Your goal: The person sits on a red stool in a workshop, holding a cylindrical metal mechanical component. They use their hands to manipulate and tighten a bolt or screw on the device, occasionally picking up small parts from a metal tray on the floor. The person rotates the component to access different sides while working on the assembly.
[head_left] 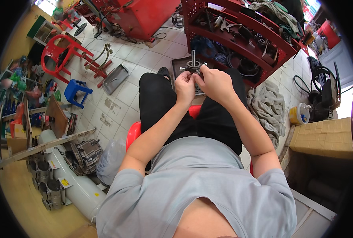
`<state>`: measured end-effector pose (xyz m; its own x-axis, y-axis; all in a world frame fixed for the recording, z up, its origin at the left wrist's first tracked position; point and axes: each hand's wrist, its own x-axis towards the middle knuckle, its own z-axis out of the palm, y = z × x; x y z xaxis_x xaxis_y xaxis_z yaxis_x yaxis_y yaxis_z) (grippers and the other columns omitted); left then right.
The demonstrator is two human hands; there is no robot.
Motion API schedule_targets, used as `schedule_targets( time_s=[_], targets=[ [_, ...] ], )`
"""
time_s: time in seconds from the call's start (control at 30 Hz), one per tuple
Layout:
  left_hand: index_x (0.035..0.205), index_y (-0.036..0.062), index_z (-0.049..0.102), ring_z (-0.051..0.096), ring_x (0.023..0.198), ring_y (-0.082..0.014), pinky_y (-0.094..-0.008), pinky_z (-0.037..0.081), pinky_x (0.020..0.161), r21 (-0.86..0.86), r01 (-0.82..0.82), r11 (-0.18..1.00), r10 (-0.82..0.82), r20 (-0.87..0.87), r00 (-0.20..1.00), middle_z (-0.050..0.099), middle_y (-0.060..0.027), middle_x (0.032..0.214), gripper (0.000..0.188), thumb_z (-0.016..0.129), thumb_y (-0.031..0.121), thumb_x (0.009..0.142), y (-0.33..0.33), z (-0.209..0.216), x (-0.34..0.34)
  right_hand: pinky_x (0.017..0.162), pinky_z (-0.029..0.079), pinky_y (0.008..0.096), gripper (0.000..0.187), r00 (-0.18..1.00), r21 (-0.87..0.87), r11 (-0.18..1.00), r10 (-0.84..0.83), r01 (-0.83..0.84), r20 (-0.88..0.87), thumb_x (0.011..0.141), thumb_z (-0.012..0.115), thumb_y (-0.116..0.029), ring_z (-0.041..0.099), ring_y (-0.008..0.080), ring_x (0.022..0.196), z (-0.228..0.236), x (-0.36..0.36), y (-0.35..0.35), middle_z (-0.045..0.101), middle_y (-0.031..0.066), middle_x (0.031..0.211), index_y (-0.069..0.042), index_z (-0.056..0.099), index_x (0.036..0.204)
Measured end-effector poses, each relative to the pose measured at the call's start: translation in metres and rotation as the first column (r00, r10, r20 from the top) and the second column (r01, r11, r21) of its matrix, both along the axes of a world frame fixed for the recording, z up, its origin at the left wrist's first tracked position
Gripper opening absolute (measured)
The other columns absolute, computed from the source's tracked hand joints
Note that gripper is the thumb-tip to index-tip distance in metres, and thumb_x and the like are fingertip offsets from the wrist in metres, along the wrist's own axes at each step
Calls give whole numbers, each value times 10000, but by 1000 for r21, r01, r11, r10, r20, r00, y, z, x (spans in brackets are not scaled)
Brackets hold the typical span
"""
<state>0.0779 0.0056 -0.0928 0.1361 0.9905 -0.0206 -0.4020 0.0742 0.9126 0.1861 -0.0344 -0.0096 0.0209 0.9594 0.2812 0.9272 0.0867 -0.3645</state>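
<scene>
Between my knees, both hands meet at a round grey metal part with a thin rod standing up from it. My left hand is closed, thumb and fingers pinched at the part's near left side. From the right, my right hand grips its near right side, the thumb close to my left fingertips. What lies between the fingertips is too small to make out. Under the part, a grey metal tray rests on the floor, partly covered by my hands and legs.
Ahead stands a red tool rack loaded with tools and parts. To the left are a second tray, a blue stool and a red chair. Crumpled grey cloth lies at right, near a white-and-yellow bucket.
</scene>
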Motion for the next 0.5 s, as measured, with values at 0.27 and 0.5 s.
schedule_targets(
  time_s=[0.27,0.5],
  targets=[
    [925,-26,622,495,621,-21,-173,371,532,60,-9,998,19,-171,985,588,30,708,143,641,107,878,0,6,-1,631,505,472,326,993,-1,1000,-15,15,-118,896,504,-300,635,378,695,-16,6,10,643,182,718,-17,585,757],
    [985,-7,601,531,696,-51,-202,430,637,93,-163,982,184,-312,932,598,9,795,247,722,126,816,3,-18,-2,649,475,478,372,956,-53,998,-32,17,-292,917,473,-306,611,401,724,-6,6,10,619,209,721,-2,577,730]
  ],
)
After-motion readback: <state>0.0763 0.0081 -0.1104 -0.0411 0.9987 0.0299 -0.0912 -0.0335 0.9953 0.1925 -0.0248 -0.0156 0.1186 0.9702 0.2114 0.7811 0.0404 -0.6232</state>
